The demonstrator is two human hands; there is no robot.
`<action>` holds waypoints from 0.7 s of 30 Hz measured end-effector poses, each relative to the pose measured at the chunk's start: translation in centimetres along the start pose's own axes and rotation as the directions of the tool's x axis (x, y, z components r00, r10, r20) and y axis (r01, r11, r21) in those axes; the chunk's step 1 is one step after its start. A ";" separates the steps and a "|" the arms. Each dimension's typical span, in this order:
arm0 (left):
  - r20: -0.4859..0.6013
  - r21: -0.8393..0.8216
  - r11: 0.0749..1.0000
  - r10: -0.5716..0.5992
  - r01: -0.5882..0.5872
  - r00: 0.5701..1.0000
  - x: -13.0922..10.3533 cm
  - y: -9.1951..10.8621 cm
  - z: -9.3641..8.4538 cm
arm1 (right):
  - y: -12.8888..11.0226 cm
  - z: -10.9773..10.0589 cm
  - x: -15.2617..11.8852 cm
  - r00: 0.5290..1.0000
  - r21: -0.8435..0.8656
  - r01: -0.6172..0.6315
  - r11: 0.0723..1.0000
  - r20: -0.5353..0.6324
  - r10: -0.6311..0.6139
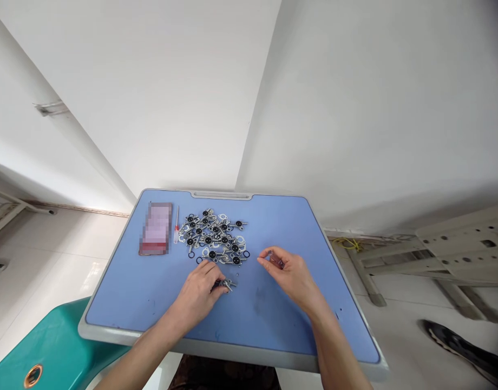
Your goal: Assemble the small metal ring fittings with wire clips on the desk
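My left hand (202, 287) is closed on a small metal fitting (228, 284), pinched between thumb and fingers just above the blue tabletop. To the right, my right hand (287, 268) has its thumb and forefinger nearly together, the other fingers curled in. Small dark bits (280, 264) show inside its curl, too small to name. Beyond my left hand lies a pile of similar metal fittings (208, 240) with round black caps. Among them are flat pale gaskets (240, 240) and black rubber rings (246, 253).
A screwdriver (176, 227) with a red and clear handle lies left of the pile. Beside it is a phone-like flat object (156, 227), its face blurred. A green stool (58, 341) stands at the lower left, and a white wall (184, 97) rises behind the table (273, 336).
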State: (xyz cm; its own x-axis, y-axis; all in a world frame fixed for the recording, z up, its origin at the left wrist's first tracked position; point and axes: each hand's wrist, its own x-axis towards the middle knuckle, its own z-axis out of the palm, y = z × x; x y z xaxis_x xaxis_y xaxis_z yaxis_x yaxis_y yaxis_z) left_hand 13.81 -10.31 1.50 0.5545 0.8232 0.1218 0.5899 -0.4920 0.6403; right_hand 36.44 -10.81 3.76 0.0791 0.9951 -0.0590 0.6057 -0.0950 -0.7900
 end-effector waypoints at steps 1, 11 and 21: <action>0.000 0.002 1.000 0.002 -0.002 1.000 0.0 0.0 0.0 | 0.0 0.1 0.0 0.999 -0.024 0.015 1.000 0.037 -0.014; 0.016 -0.002 1.000 0.014 -0.014 1.000 0.0 -0.4 0.1 | -0.6 2.6 0.0 0.958 -0.226 0.250 0.942 0.201 -0.206; 0.011 0.000 1.000 0.012 -0.012 1.000 0.0 -0.2 0.0 | -0.3 3.5 0.1 0.946 -0.314 0.310 0.897 0.199 -0.258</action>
State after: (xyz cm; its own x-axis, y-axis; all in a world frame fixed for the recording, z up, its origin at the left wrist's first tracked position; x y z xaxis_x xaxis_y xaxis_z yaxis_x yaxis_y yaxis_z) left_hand 13.71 -10.23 1.34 0.5679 0.8140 0.1217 0.5828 -0.5021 0.6389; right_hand 33.54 -10.63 1.86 -0.2387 0.9707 0.0263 0.8163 0.2153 -0.5360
